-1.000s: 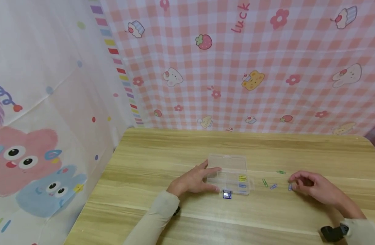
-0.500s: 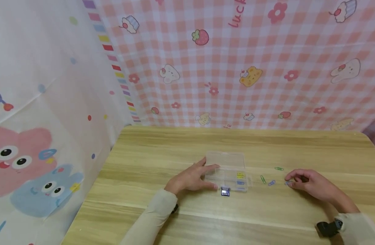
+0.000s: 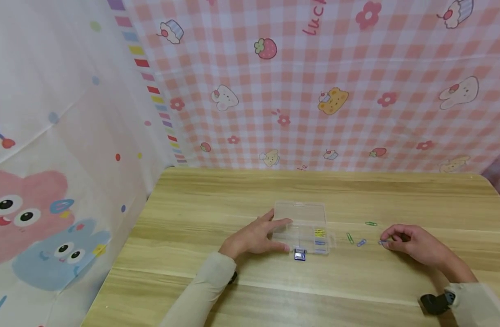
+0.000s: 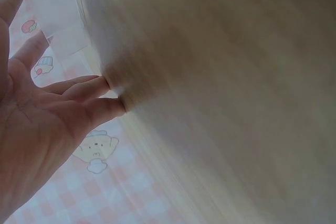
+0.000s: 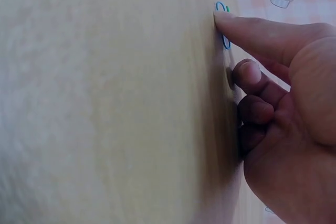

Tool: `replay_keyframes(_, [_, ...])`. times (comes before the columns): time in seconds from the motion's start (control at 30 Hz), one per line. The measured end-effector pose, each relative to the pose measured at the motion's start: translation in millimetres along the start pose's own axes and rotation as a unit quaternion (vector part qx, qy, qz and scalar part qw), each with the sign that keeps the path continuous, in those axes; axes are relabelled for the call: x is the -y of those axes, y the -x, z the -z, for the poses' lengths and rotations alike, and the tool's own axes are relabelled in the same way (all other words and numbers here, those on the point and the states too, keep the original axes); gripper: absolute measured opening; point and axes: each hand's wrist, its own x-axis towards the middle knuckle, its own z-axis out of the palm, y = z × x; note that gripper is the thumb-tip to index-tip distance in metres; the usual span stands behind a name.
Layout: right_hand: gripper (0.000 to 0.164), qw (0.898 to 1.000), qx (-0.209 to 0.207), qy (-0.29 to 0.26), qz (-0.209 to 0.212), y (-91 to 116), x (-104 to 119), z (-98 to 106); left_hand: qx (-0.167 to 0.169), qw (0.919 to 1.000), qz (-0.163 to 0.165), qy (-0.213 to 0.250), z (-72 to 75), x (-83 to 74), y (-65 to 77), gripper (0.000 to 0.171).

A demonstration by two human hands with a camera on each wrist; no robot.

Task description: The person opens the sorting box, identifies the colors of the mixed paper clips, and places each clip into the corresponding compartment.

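In the head view a clear plastic compartment box (image 3: 300, 212) lies with its lid raised back. My left hand (image 3: 254, 237) rests at its left side, fingers spread, the thumb near its front edge; the left wrist view shows the left hand (image 4: 47, 108) with straight fingers touching the tabletop. Yellow paper clips (image 3: 320, 233) and blue paper clips (image 3: 320, 243) lie in the right compartments. To the right, my right hand (image 3: 421, 245) pinches a blue paper clip (image 3: 381, 242) at the table. The right wrist view shows that blue clip (image 5: 226, 42) partly hidden by the thumb.
Between the box and my right hand lie two green paper clips, one nearer the box (image 3: 350, 238) and one farther back (image 3: 371, 223), plus a loose blue clip (image 3: 361, 243). A dark blue latch (image 3: 300, 255) sits at the box's front. Patterned cloth (image 3: 250, 91) hangs behind the wooden table (image 3: 217, 190).
The right fingertips have closed on the blue paper clip, which has turned from pointing toward me to lying sideways. My left hand stays at the box. The head view has shifted slightly.
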Motion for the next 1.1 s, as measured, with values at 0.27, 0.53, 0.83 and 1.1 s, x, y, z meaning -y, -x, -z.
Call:
replay_keyframes(0.27, [0.009, 1.000, 0.006, 0.010, -0.023, 0.1, 1.3, 1.3, 0.001, 1.0000, 0.000, -0.004, 0.5, -0.6, -0.5, 0.074])
replay_keyframes(0.53, [0.010, 0.999, 0.005, 0.005, -0.036, 0.3, 1.0, -0.2, 0.000, 1.0000, -0.003, -0.002, 0.6, -0.5, -1.1, 0.074])
replay_keyframes(0.83, [0.009, 0.999, -0.006, 0.020, -0.046, 2.0, 4.5, -1.8, 0.000, 1.0000, -0.003, -0.003, 0.8, -1.2, -1.1, 0.074])
replay_keyframes(1.1, [0.009, 0.998, -0.012, 0.029, -0.046, 2.3, 5.0, -1.4, -0.004, 0.9999, -0.013, -0.005, -0.4, -0.2, -1.4, 0.075])
